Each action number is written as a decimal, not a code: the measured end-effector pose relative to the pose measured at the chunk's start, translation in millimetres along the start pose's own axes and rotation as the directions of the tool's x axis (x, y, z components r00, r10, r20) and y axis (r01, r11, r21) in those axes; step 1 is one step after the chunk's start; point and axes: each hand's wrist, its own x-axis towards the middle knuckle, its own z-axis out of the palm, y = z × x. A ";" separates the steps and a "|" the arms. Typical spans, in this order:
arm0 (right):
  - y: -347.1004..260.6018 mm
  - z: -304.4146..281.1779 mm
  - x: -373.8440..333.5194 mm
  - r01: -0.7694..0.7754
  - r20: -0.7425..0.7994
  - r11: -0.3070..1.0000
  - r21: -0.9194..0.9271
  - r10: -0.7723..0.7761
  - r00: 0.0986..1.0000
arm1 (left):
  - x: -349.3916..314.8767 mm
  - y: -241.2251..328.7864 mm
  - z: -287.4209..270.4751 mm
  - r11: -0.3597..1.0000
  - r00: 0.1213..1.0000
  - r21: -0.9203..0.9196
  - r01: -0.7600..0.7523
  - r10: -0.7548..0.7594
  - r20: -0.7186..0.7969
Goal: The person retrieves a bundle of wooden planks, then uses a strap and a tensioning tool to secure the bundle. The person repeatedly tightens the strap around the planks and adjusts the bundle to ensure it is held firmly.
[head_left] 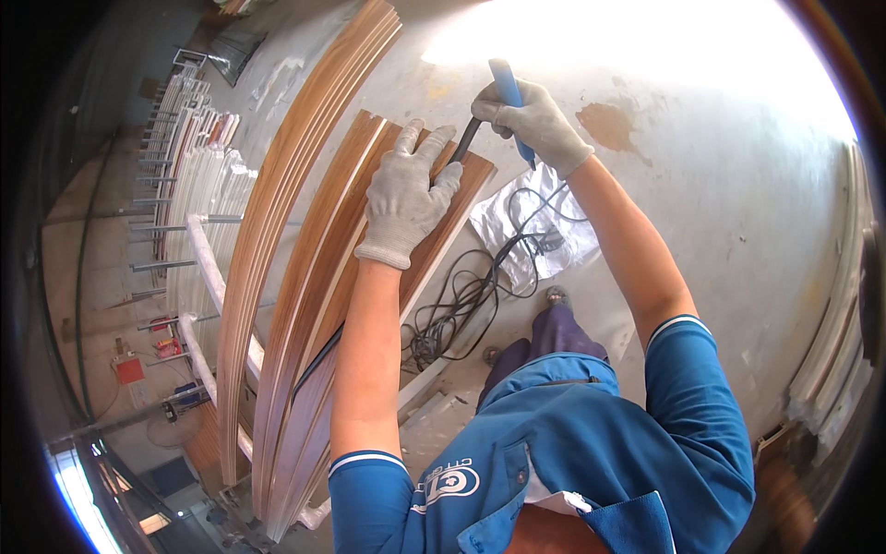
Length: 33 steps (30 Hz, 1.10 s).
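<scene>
My left hand (406,198), in a grey knit glove, lies flat with fingers apart on a wood-grain profile (355,208). Its thumb is beside a black rubber-like strip (466,140), which sticks out past the profile's far end. Closed around a blue-handled tool (508,85) is my gloved right hand (535,120). The tool stands nearly upright in the fist, a small dark tip showing below; its exact kind cannot be made out. The strip's end meets the fingers of this hand. Another stretch of black strip (318,360) shows by my left forearm.
Another grooved wood-grain profile (268,212) lies on the left, across a wrapped rack arm (205,263). Tangled black strip (471,291) rests on the floor beside shiny sheeting (554,226). White lengths (198,185) fill a rack at far left; long pieces (831,314) line the right side.
</scene>
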 end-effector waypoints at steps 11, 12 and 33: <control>4.1 -1.3 4.1 -0.031 0.001 0.994 -0.102 0.031 1.000 | 3.4 6.4 16.6 0.982 0.989 0.190 -0.001 0.029 -0.146; 5.6 -1.3 5.8 -0.020 0.015 0.995 -0.097 0.021 1.000 | 4.5 6.1 16.0 0.984 0.991 0.179 0.002 0.022 -0.130; -27.3 -8.0 -92.0 0.148 0.028 0.713 -0.686 -0.176 0.984 | -195.8 -61.4 -60.4 0.974 0.992 0.189 0.123 -0.117 -0.045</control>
